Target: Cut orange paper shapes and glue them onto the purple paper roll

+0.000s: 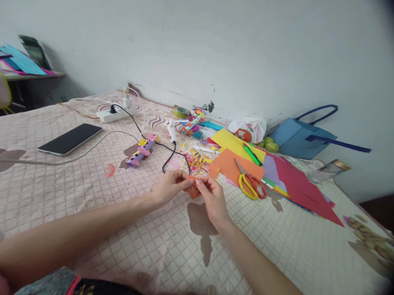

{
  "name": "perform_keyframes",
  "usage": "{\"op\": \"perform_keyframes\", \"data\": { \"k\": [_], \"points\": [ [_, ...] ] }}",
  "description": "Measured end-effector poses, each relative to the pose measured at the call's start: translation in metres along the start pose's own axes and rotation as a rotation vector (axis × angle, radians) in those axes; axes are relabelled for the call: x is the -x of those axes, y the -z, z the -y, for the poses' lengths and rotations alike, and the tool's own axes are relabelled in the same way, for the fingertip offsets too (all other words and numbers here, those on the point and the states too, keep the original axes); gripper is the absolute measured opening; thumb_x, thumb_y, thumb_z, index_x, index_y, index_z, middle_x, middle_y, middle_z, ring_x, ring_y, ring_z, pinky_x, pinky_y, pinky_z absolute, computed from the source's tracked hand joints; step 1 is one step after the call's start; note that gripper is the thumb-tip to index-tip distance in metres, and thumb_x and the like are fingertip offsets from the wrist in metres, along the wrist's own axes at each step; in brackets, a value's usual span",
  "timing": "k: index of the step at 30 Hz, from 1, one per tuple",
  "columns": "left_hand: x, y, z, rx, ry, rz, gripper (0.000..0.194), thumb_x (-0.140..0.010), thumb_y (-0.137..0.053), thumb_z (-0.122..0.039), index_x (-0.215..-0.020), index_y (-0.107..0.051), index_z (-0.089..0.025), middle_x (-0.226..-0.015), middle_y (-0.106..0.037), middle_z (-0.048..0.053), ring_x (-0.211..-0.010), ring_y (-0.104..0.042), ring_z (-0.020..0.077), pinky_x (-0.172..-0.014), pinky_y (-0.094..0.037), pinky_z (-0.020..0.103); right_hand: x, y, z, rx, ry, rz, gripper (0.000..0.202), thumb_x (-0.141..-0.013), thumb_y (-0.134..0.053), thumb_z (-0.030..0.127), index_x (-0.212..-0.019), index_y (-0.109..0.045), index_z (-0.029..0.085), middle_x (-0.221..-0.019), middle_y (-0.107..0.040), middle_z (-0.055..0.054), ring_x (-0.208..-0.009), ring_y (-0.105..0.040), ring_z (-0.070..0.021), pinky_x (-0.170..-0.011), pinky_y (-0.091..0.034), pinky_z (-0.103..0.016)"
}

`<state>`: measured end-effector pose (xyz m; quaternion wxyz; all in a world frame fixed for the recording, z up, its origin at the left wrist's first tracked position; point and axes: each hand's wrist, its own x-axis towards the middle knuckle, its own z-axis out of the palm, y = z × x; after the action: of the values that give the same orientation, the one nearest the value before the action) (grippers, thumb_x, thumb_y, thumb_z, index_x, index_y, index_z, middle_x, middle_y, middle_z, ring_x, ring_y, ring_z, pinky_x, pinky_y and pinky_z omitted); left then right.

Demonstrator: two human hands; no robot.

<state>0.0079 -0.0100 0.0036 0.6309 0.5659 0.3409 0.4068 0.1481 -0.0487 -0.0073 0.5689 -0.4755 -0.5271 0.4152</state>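
Both hands meet over the middle of the patterned table cover, pinching a small piece of orange paper between thumbs and fingertips. My left hand grips its left side, and my right hand has the right side. Fingers cover much of the paper, so its full shape is hidden. Just beyond the hands lies a heap of tiny coloured paper scraps. To the right, scissors with yellow and red handles rest partly on an orange sheet. A decorated purple paper roll lies left of the hands.
A white glue gun with a black cord stands behind the scraps. Coloured sheets and a green cutter lie right. A blue bag leans near the wall. On the left are a tablet-like device and a power strip.
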Motion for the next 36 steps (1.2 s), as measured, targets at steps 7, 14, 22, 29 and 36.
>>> {"op": "perform_keyframes", "data": {
  "k": [7, 14, 22, 29, 36],
  "points": [
    [-0.0005, 0.0007, 0.0069, 0.026, 0.003, 0.045, 0.027, -0.07, -0.066, -0.036, -0.076, -0.058, -0.011, -0.069, -0.064, 0.004, -0.062, -0.06, 0.012, -0.061, -0.047, 0.025, -0.0004, 0.0008, -0.0008, 0.041, 0.005, -0.033, 0.02, -0.078, -0.057, 0.035, -0.067, -0.055, 0.018, -0.058, -0.057, 0.002, -0.053, -0.053, -0.0114, -0.053, -0.042, -0.024],
    [-0.0011, 0.0015, 0.0089, 0.021, 0.015, 0.062, 0.027, -0.069, -0.067, -0.036, -0.076, -0.058, -0.011, -0.07, -0.064, 0.004, -0.065, -0.061, 0.0135, -0.063, -0.048, 0.026, 0.0005, 0.0003, 0.0003, 0.041, -0.005, -0.028, 0.02, -0.079, -0.056, 0.034, -0.066, -0.055, 0.018, -0.058, -0.057, 0.002, -0.055, -0.054, -0.0118, -0.054, -0.043, -0.024],
    [-0.0001, -0.0006, 0.0049, 0.065, -0.003, 0.047, 0.025, -0.067, -0.069, -0.031, -0.075, -0.056, -0.011, -0.066, -0.063, 0.002, -0.062, -0.06, 0.0124, -0.06, -0.047, 0.024, -0.0003, -0.0002, 0.0003, 0.045, 0.014, -0.033, 0.02, -0.078, -0.058, 0.033, -0.065, -0.055, 0.018, -0.057, -0.058, 0.002, -0.053, -0.053, -0.0115, -0.053, -0.042, -0.024],
    [-0.0032, 0.0041, 0.005, 0.026, 0.005, 0.04, 0.027, -0.065, -0.07, -0.032, -0.074, -0.057, -0.011, -0.064, -0.062, 0.002, -0.057, -0.057, 0.0095, -0.056, -0.046, 0.023, 0.0001, 0.0007, 0.001, -0.008, -0.033, 0.017, 0.023, -0.08, -0.054, 0.039, -0.069, -0.057, 0.019, -0.059, -0.058, 0.001, -0.053, -0.053, -0.0124, -0.054, -0.043, -0.025],
    [-0.0037, 0.0048, 0.0041, 0.004, -0.009, 0.04, 0.026, -0.065, -0.07, -0.032, -0.073, -0.058, -0.011, -0.063, -0.061, 0.001, -0.056, -0.055, 0.0091, -0.055, -0.045, 0.022, -0.0005, 0.0009, -0.0014, 0.015, -0.016, 0.015, 0.02, -0.079, -0.056, 0.036, -0.07, -0.056, 0.019, -0.058, -0.057, 0.002, -0.052, -0.051, -0.0112, -0.053, -0.042, -0.024]
  ]
}}
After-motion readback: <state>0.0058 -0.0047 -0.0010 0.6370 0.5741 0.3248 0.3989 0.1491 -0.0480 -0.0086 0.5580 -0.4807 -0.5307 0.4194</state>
